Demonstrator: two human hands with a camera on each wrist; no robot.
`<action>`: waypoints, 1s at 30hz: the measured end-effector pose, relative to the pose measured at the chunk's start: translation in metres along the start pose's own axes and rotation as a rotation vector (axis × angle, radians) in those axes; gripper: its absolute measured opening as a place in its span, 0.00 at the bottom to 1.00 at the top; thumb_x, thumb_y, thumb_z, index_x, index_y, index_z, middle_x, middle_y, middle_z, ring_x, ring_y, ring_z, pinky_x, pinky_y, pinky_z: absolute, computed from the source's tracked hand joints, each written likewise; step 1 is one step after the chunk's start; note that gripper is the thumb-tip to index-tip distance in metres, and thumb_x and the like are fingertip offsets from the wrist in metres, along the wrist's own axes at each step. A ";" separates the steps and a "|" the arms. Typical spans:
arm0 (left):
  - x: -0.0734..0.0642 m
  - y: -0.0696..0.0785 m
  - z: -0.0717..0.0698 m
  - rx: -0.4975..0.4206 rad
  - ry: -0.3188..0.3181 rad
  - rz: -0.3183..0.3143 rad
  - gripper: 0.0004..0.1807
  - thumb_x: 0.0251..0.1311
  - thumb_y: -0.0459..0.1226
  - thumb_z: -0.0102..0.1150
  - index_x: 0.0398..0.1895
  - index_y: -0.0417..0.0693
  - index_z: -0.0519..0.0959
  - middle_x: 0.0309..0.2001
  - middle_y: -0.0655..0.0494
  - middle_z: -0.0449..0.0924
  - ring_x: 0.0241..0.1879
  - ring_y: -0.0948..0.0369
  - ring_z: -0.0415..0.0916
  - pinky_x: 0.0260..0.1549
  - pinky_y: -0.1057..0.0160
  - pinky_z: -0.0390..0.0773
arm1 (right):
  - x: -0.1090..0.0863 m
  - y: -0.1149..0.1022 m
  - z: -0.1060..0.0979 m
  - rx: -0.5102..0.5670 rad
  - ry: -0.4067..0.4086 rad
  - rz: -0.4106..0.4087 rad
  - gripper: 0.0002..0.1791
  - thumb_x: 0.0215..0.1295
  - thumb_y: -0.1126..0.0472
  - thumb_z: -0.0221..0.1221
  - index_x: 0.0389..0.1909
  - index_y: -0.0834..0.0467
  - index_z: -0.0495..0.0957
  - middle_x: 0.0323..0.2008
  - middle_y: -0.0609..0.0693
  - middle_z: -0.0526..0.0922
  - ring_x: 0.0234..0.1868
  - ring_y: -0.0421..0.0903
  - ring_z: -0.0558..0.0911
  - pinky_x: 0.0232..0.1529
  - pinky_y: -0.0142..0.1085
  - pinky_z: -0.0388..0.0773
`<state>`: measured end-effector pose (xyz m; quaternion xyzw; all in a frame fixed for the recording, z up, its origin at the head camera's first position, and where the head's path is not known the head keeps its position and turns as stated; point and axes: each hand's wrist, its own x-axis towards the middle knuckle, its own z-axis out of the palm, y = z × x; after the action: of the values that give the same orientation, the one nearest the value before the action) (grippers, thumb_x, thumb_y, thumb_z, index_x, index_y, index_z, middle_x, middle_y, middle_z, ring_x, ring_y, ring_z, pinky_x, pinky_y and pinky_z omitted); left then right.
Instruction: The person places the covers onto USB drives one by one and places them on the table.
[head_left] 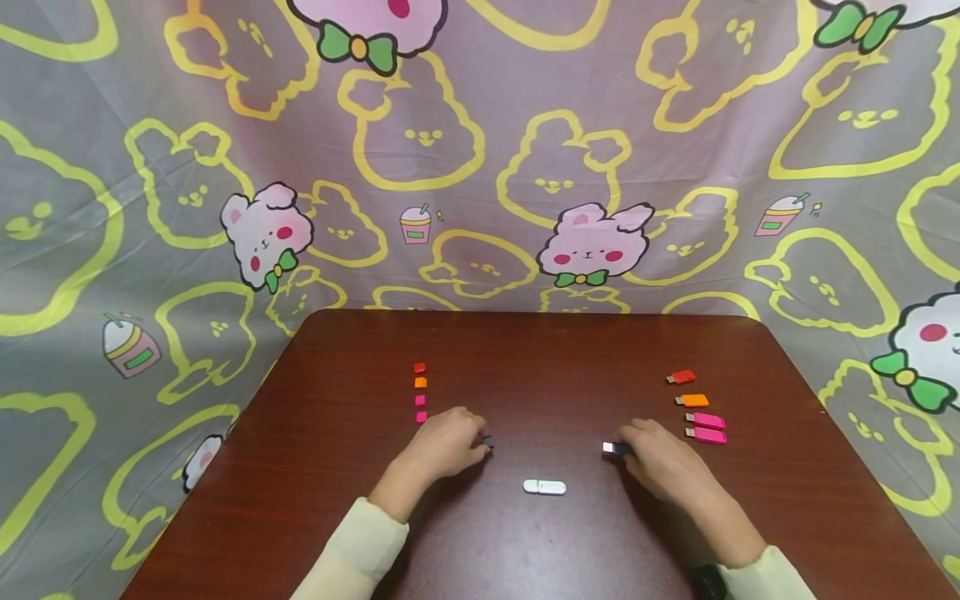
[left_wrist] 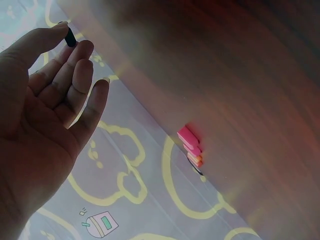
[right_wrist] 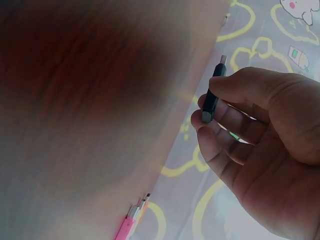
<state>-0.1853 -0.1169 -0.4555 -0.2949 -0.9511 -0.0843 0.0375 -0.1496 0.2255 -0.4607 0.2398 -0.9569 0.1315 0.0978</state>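
My left hand (head_left: 450,442) pinches a small black USB cap (left_wrist: 70,37) between thumb and index finger; the other fingers are loosely bent. A black USB stick (right_wrist: 214,92) is held between the thumb and fingers of my right hand (head_left: 660,458). Its bare metal plug (head_left: 608,447) points left, toward the cap, and the two pieces are well apart. Between the hands and nearer to me lies a white USB stick (head_left: 544,487) with a thin green band, its cap on.
Left of centre, several loose caps stand in a column: a red cap (head_left: 419,367), an orange cap (head_left: 421,382) and pink ones (head_left: 420,401). At the right lie uncapped sticks: red (head_left: 682,377), orange (head_left: 693,401) and pink (head_left: 707,421). A patterned cloth (head_left: 480,200) hangs behind the brown table (head_left: 540,358).
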 end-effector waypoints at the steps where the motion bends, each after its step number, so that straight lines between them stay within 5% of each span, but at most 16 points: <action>1: 0.000 0.001 0.000 0.003 -0.002 0.001 0.08 0.57 0.43 0.71 0.29 0.52 0.82 0.26 0.64 0.80 0.34 0.62 0.77 0.32 0.62 0.80 | 0.000 -0.001 0.000 -0.001 0.005 -0.003 0.13 0.49 0.72 0.69 0.33 0.56 0.80 0.32 0.45 0.78 0.37 0.48 0.78 0.38 0.44 0.79; 30: 0.012 0.017 0.002 0.031 -0.021 0.041 0.12 0.58 0.44 0.70 0.24 0.53 0.77 0.22 0.65 0.73 0.30 0.63 0.72 0.29 0.63 0.76 | 0.013 -0.020 0.004 -0.016 0.017 -0.060 0.12 0.49 0.71 0.69 0.34 0.58 0.80 0.31 0.46 0.78 0.36 0.48 0.79 0.39 0.44 0.80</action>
<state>-0.1858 -0.0963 -0.4533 -0.3143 -0.9464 -0.0657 0.0337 -0.1518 0.2019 -0.4573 0.2665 -0.9494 0.1226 0.1118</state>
